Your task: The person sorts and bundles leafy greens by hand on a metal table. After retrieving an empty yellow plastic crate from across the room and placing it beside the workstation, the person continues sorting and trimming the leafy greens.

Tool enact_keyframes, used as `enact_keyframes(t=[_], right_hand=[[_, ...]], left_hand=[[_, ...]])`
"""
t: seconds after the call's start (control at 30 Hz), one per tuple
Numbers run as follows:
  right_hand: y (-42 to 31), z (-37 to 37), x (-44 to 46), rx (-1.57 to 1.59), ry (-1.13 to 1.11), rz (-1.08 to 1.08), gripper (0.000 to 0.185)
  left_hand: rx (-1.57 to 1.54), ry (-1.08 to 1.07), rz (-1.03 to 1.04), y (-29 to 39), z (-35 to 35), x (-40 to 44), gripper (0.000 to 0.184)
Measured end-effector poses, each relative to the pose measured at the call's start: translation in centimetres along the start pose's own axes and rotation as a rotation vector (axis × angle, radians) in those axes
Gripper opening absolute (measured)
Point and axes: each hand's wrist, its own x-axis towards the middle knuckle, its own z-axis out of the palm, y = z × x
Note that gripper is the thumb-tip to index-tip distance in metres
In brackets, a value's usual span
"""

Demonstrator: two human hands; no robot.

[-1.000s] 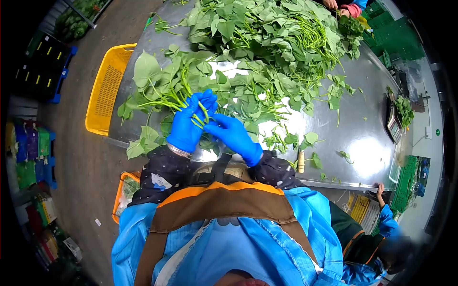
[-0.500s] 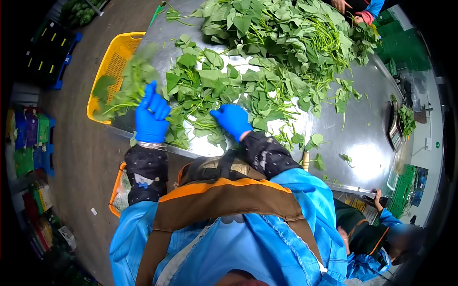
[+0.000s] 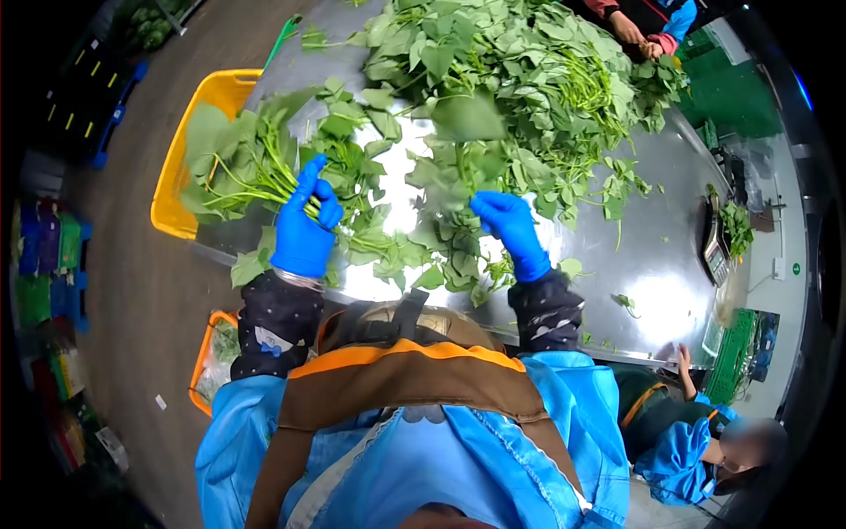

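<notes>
A bunch of leafy green stems [image 3: 251, 167] is gripped in my left hand [image 3: 307, 220], which wears a blue glove; its leaves fan out over the table's left edge and the yellow basket. My right hand [image 3: 514, 231], gloved in blue too, has its fingers pinched on a leafy stem [image 3: 471, 163] that is blurred by motion. Loose leafy stems [image 3: 379, 242] lie on the metal table [image 3: 652, 238] between and beyond my hands. Farther back is a large heap of greens [image 3: 520, 70].
A yellow basket [image 3: 172, 189] stands left of the table, and an orange crate [image 3: 201, 375] is on the floor. A scale [image 3: 716, 242] sits at the right. One co-worker's hands [image 3: 639, 35] are at the far edge; another person [image 3: 679, 441] is at lower right.
My right hand has moved right and now has a stem at its fingers. My left hand has shifted slightly right and down, still with its bunch. The knife-like wooden handle is no longer visible.
</notes>
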Motion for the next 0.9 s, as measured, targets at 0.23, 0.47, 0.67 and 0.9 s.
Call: enact_keyframes(t=[0.23,0.47,0.67,0.9], right_hand=[[2.8,1.9,-2.2,0.222,0.024,-0.025,0.019],[4.0,4.9,-3.6,0.004,0.023,-0.152,0.024],[1.4,6.1,-3.0,-0.142,0.098,-0.217,0.020],[6.3,4.4,-2.4,-0.310,-0.041,-0.005,0.025]], left_hand=[[0.282,-0.065,-0.069,-5.6,2.8,-0.7,0.024],[0.448,-0.023,-0.133,-6.7,3.5,-1.1,0.021],[0.580,-0.057,-0.246,-7.1,2.2,-1.3,0.010],[0.338,0.037,-0.157,-2.9,-1.9,1.3,0.017]])
